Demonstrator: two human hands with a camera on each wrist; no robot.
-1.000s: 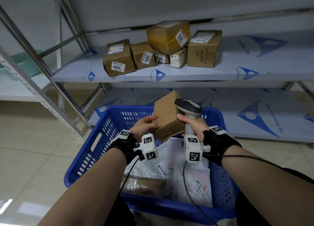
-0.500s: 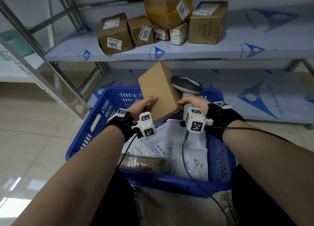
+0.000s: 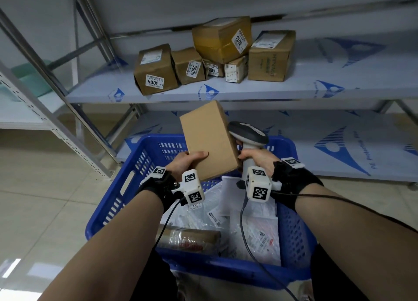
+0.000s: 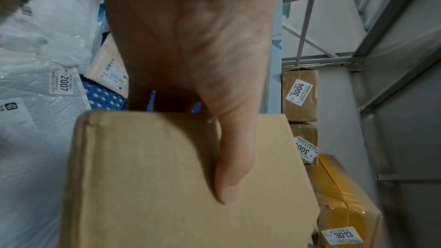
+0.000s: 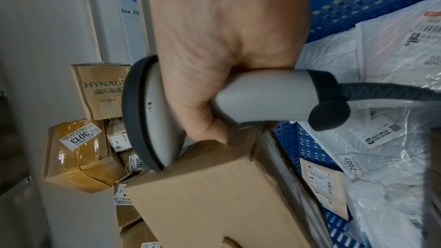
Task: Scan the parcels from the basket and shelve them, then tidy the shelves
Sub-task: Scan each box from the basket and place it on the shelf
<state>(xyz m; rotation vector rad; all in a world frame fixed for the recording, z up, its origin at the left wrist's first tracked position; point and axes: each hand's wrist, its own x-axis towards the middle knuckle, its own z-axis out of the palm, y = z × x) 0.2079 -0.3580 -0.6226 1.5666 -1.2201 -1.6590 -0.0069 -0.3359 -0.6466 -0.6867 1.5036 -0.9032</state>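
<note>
Left hand (image 3: 186,162) grips the plain brown cardboard box (image 3: 210,140) at its lower corner, thumb flat across the near face, the other fingers hidden behind it. Box is held tilted above the blue perforated plastic basket (image 3: 135,174), below the front edge of the grey metal shelf (image 3: 316,85). Right hand (image 3: 257,159) is clenched round the handle of the grey handheld barcode scanner (image 3: 247,133), its head touching or just beside the box's right edge.

Risks, as judged:
- No label shows on the visible faces; if the code sits on a hidden face, the scan will likely miss until the box is turned.
- A one-corner hold on a tilted box could slip during turning and drop it back among the white plastic mailer bags (image 3: 253,230).
- The scanner's dark cable (image 3: 243,212) trails through the basket and could snag on parcels.

View differences:
- Head view alone gives the layout: basket, shelf, and the stacked labelled brown cartons (image 3: 156,70).
- Left wrist view shows the thumb pressed on the box and a bag tagged 2007 (image 4: 61,84).
- Right wrist view shows the scanner head lapping the box's top edge, plus the carton tagged 3013 (image 5: 78,137).
</note>
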